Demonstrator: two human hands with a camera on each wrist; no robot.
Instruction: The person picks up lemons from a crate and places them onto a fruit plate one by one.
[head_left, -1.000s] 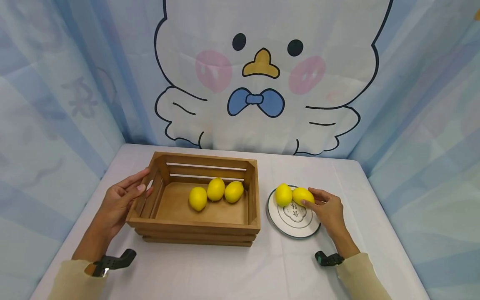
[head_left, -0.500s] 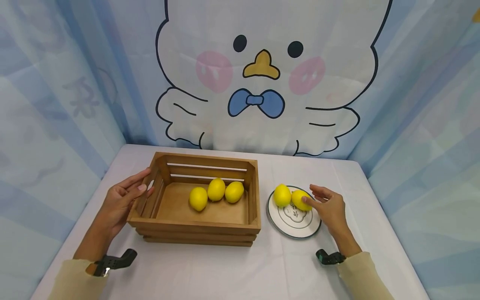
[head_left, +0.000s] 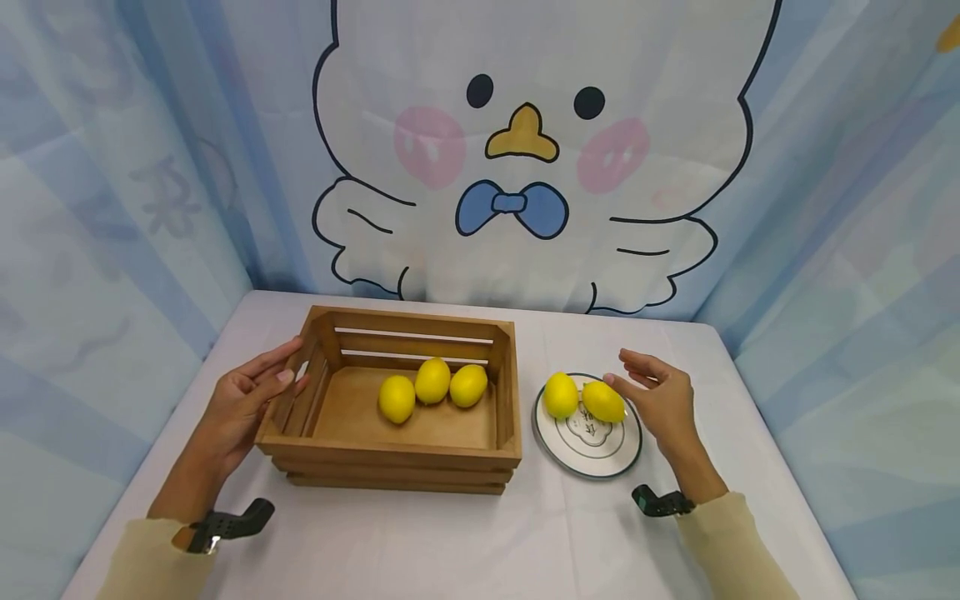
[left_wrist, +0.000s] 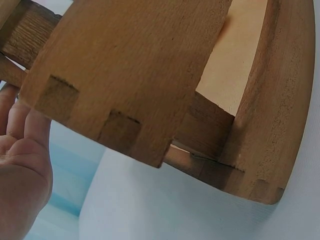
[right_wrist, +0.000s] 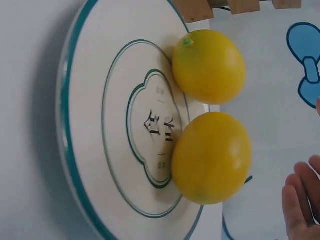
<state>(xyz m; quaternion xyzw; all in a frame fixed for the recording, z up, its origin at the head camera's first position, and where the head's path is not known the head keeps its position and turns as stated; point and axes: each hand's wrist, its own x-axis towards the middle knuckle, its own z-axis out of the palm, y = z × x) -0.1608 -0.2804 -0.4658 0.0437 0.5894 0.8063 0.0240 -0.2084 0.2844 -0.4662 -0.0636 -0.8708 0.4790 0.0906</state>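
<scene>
In the head view my left hand (head_left: 240,406) rests against the left end of a slatted wooden crate (head_left: 390,454), its fingers fairly straight. The left wrist view shows several fingers (left_wrist: 35,125) reaching up to the crate's slats; the thumb is out of that view. Three yellow lemons (head_left: 432,381) lie inside the crate. To its right, two more sit on a white plate (head_left: 588,454) with a dark green rim: a left lemon (head_left: 560,395) and a right lemon (head_left: 603,402). My right hand (head_left: 666,404) hovers just beyond the right lemon, fingers apart and holding nothing.
A white cloth (head_left: 420,542) covers the table. Pale blue curtains (head_left: 97,333) stand on both sides, and a backdrop with a cartoon bird (head_left: 517,267) hangs behind the table. Each wrist carries a black camera mount (head_left: 232,521).
My right hand has let go of the right lemon and drawn slightly up and away to the right. Both lemons on the plate have shifted slightly. My left hand has stayed put.
</scene>
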